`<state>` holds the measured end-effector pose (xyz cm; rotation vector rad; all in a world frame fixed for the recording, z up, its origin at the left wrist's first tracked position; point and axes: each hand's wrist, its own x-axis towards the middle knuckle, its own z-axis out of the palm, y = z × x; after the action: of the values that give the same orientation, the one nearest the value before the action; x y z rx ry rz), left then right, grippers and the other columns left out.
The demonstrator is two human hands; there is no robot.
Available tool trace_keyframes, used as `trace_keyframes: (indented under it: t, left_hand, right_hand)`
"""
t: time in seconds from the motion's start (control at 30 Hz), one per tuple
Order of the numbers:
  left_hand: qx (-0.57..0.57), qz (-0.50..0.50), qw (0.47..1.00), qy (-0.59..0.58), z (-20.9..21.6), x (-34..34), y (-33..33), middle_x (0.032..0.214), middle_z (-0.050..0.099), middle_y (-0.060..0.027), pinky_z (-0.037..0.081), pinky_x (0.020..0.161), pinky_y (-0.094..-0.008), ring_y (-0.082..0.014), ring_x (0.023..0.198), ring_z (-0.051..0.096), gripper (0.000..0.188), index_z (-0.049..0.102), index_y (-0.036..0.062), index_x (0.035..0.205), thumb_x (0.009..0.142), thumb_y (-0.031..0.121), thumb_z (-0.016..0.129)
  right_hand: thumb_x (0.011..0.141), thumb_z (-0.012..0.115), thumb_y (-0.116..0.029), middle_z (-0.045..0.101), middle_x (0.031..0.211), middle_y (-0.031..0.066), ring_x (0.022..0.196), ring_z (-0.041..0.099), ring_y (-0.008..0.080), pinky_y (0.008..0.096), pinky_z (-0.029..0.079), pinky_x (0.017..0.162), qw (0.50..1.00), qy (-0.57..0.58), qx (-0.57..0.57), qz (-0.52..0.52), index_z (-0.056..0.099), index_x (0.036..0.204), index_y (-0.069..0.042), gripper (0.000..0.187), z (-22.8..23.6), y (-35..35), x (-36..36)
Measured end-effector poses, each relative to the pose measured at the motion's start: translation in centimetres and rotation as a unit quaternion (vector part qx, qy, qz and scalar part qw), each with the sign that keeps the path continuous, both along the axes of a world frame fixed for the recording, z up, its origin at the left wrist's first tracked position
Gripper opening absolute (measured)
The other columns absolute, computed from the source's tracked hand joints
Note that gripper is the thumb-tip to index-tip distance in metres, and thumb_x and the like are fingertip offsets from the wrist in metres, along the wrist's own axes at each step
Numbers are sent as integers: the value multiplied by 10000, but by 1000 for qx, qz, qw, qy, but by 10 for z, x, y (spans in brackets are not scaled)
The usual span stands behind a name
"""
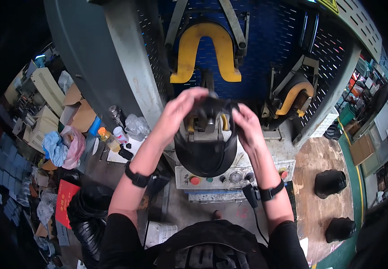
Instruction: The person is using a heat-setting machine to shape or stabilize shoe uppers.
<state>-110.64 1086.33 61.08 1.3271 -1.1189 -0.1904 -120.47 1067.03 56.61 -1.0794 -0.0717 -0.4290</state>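
Observation:
A black shoe upper [208, 159] with a rounded end toward me sits around a metal former [209, 134] on the machine. My left hand [181, 111] wraps its fingers over the far left edge of the upper. On the far right edge, my right hand [247, 124] grips with bent fingers; its fingertips are partly hidden. Something pale shows inside the upper's opening near that hand. Just beyond my hands, a yellow U-shaped pad [208, 32] hangs on metal arms.
A control panel [234, 178] with several knobs and buttons lies below the upper. A second yellow pad [295, 99] is at right. Two black uppers [330, 183] rest on the wooden table [310, 215]. Bottles [111, 142] and plastic bags [73, 145] crowd the left side.

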Motion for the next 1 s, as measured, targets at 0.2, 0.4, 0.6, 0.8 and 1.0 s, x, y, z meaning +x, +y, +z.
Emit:
trace_keyframes:
  t: [0.2,0.4,0.6,0.8,1.0]
  left_hand:
    - [20,2,978,207,7,44,-48,1233,547,-118,382,990,-303,-186,1116,528,484,513,0,1252,976,350,322]
    - [68,-26,988,133,-3,49,-45,1178,586,-123,371,993,-306,-201,1109,535,402,573,-31,1166,872,163,380]
    - [12,47,993,-105,-10,29,-43,1158,588,-145,291,1045,-335,-253,1169,490,355,598,-44,1084,905,180,388]
    - [-45,73,977,-194,-26,22,-48,1111,595,-170,320,1026,-381,-299,1157,492,374,613,-64,965,934,216,368]
    - [-94,78,966,-226,-36,17,-42,1055,608,-178,338,1005,-408,-324,1120,518,381,612,-70,907,931,203,348]
  right_hand:
    - [876,624,-143,646,779,32,647,608,99,232,512,610,989,23,132,67,599,895,-37,110,-4,-27,63]
    - [919,555,-271,647,963,56,806,628,145,294,522,731,970,132,172,109,572,1065,-39,275,-40,-18,18]
    - [940,456,-404,582,1217,63,1067,586,211,358,495,837,920,203,299,152,481,1276,-115,444,-111,34,-72]
    - [905,449,-518,588,1211,18,1086,570,193,323,465,864,884,211,416,-4,509,1241,-145,506,-155,61,-35]
    - [911,451,-522,608,1147,58,1012,598,227,356,486,819,909,211,336,-125,525,1217,-94,531,-192,69,35]
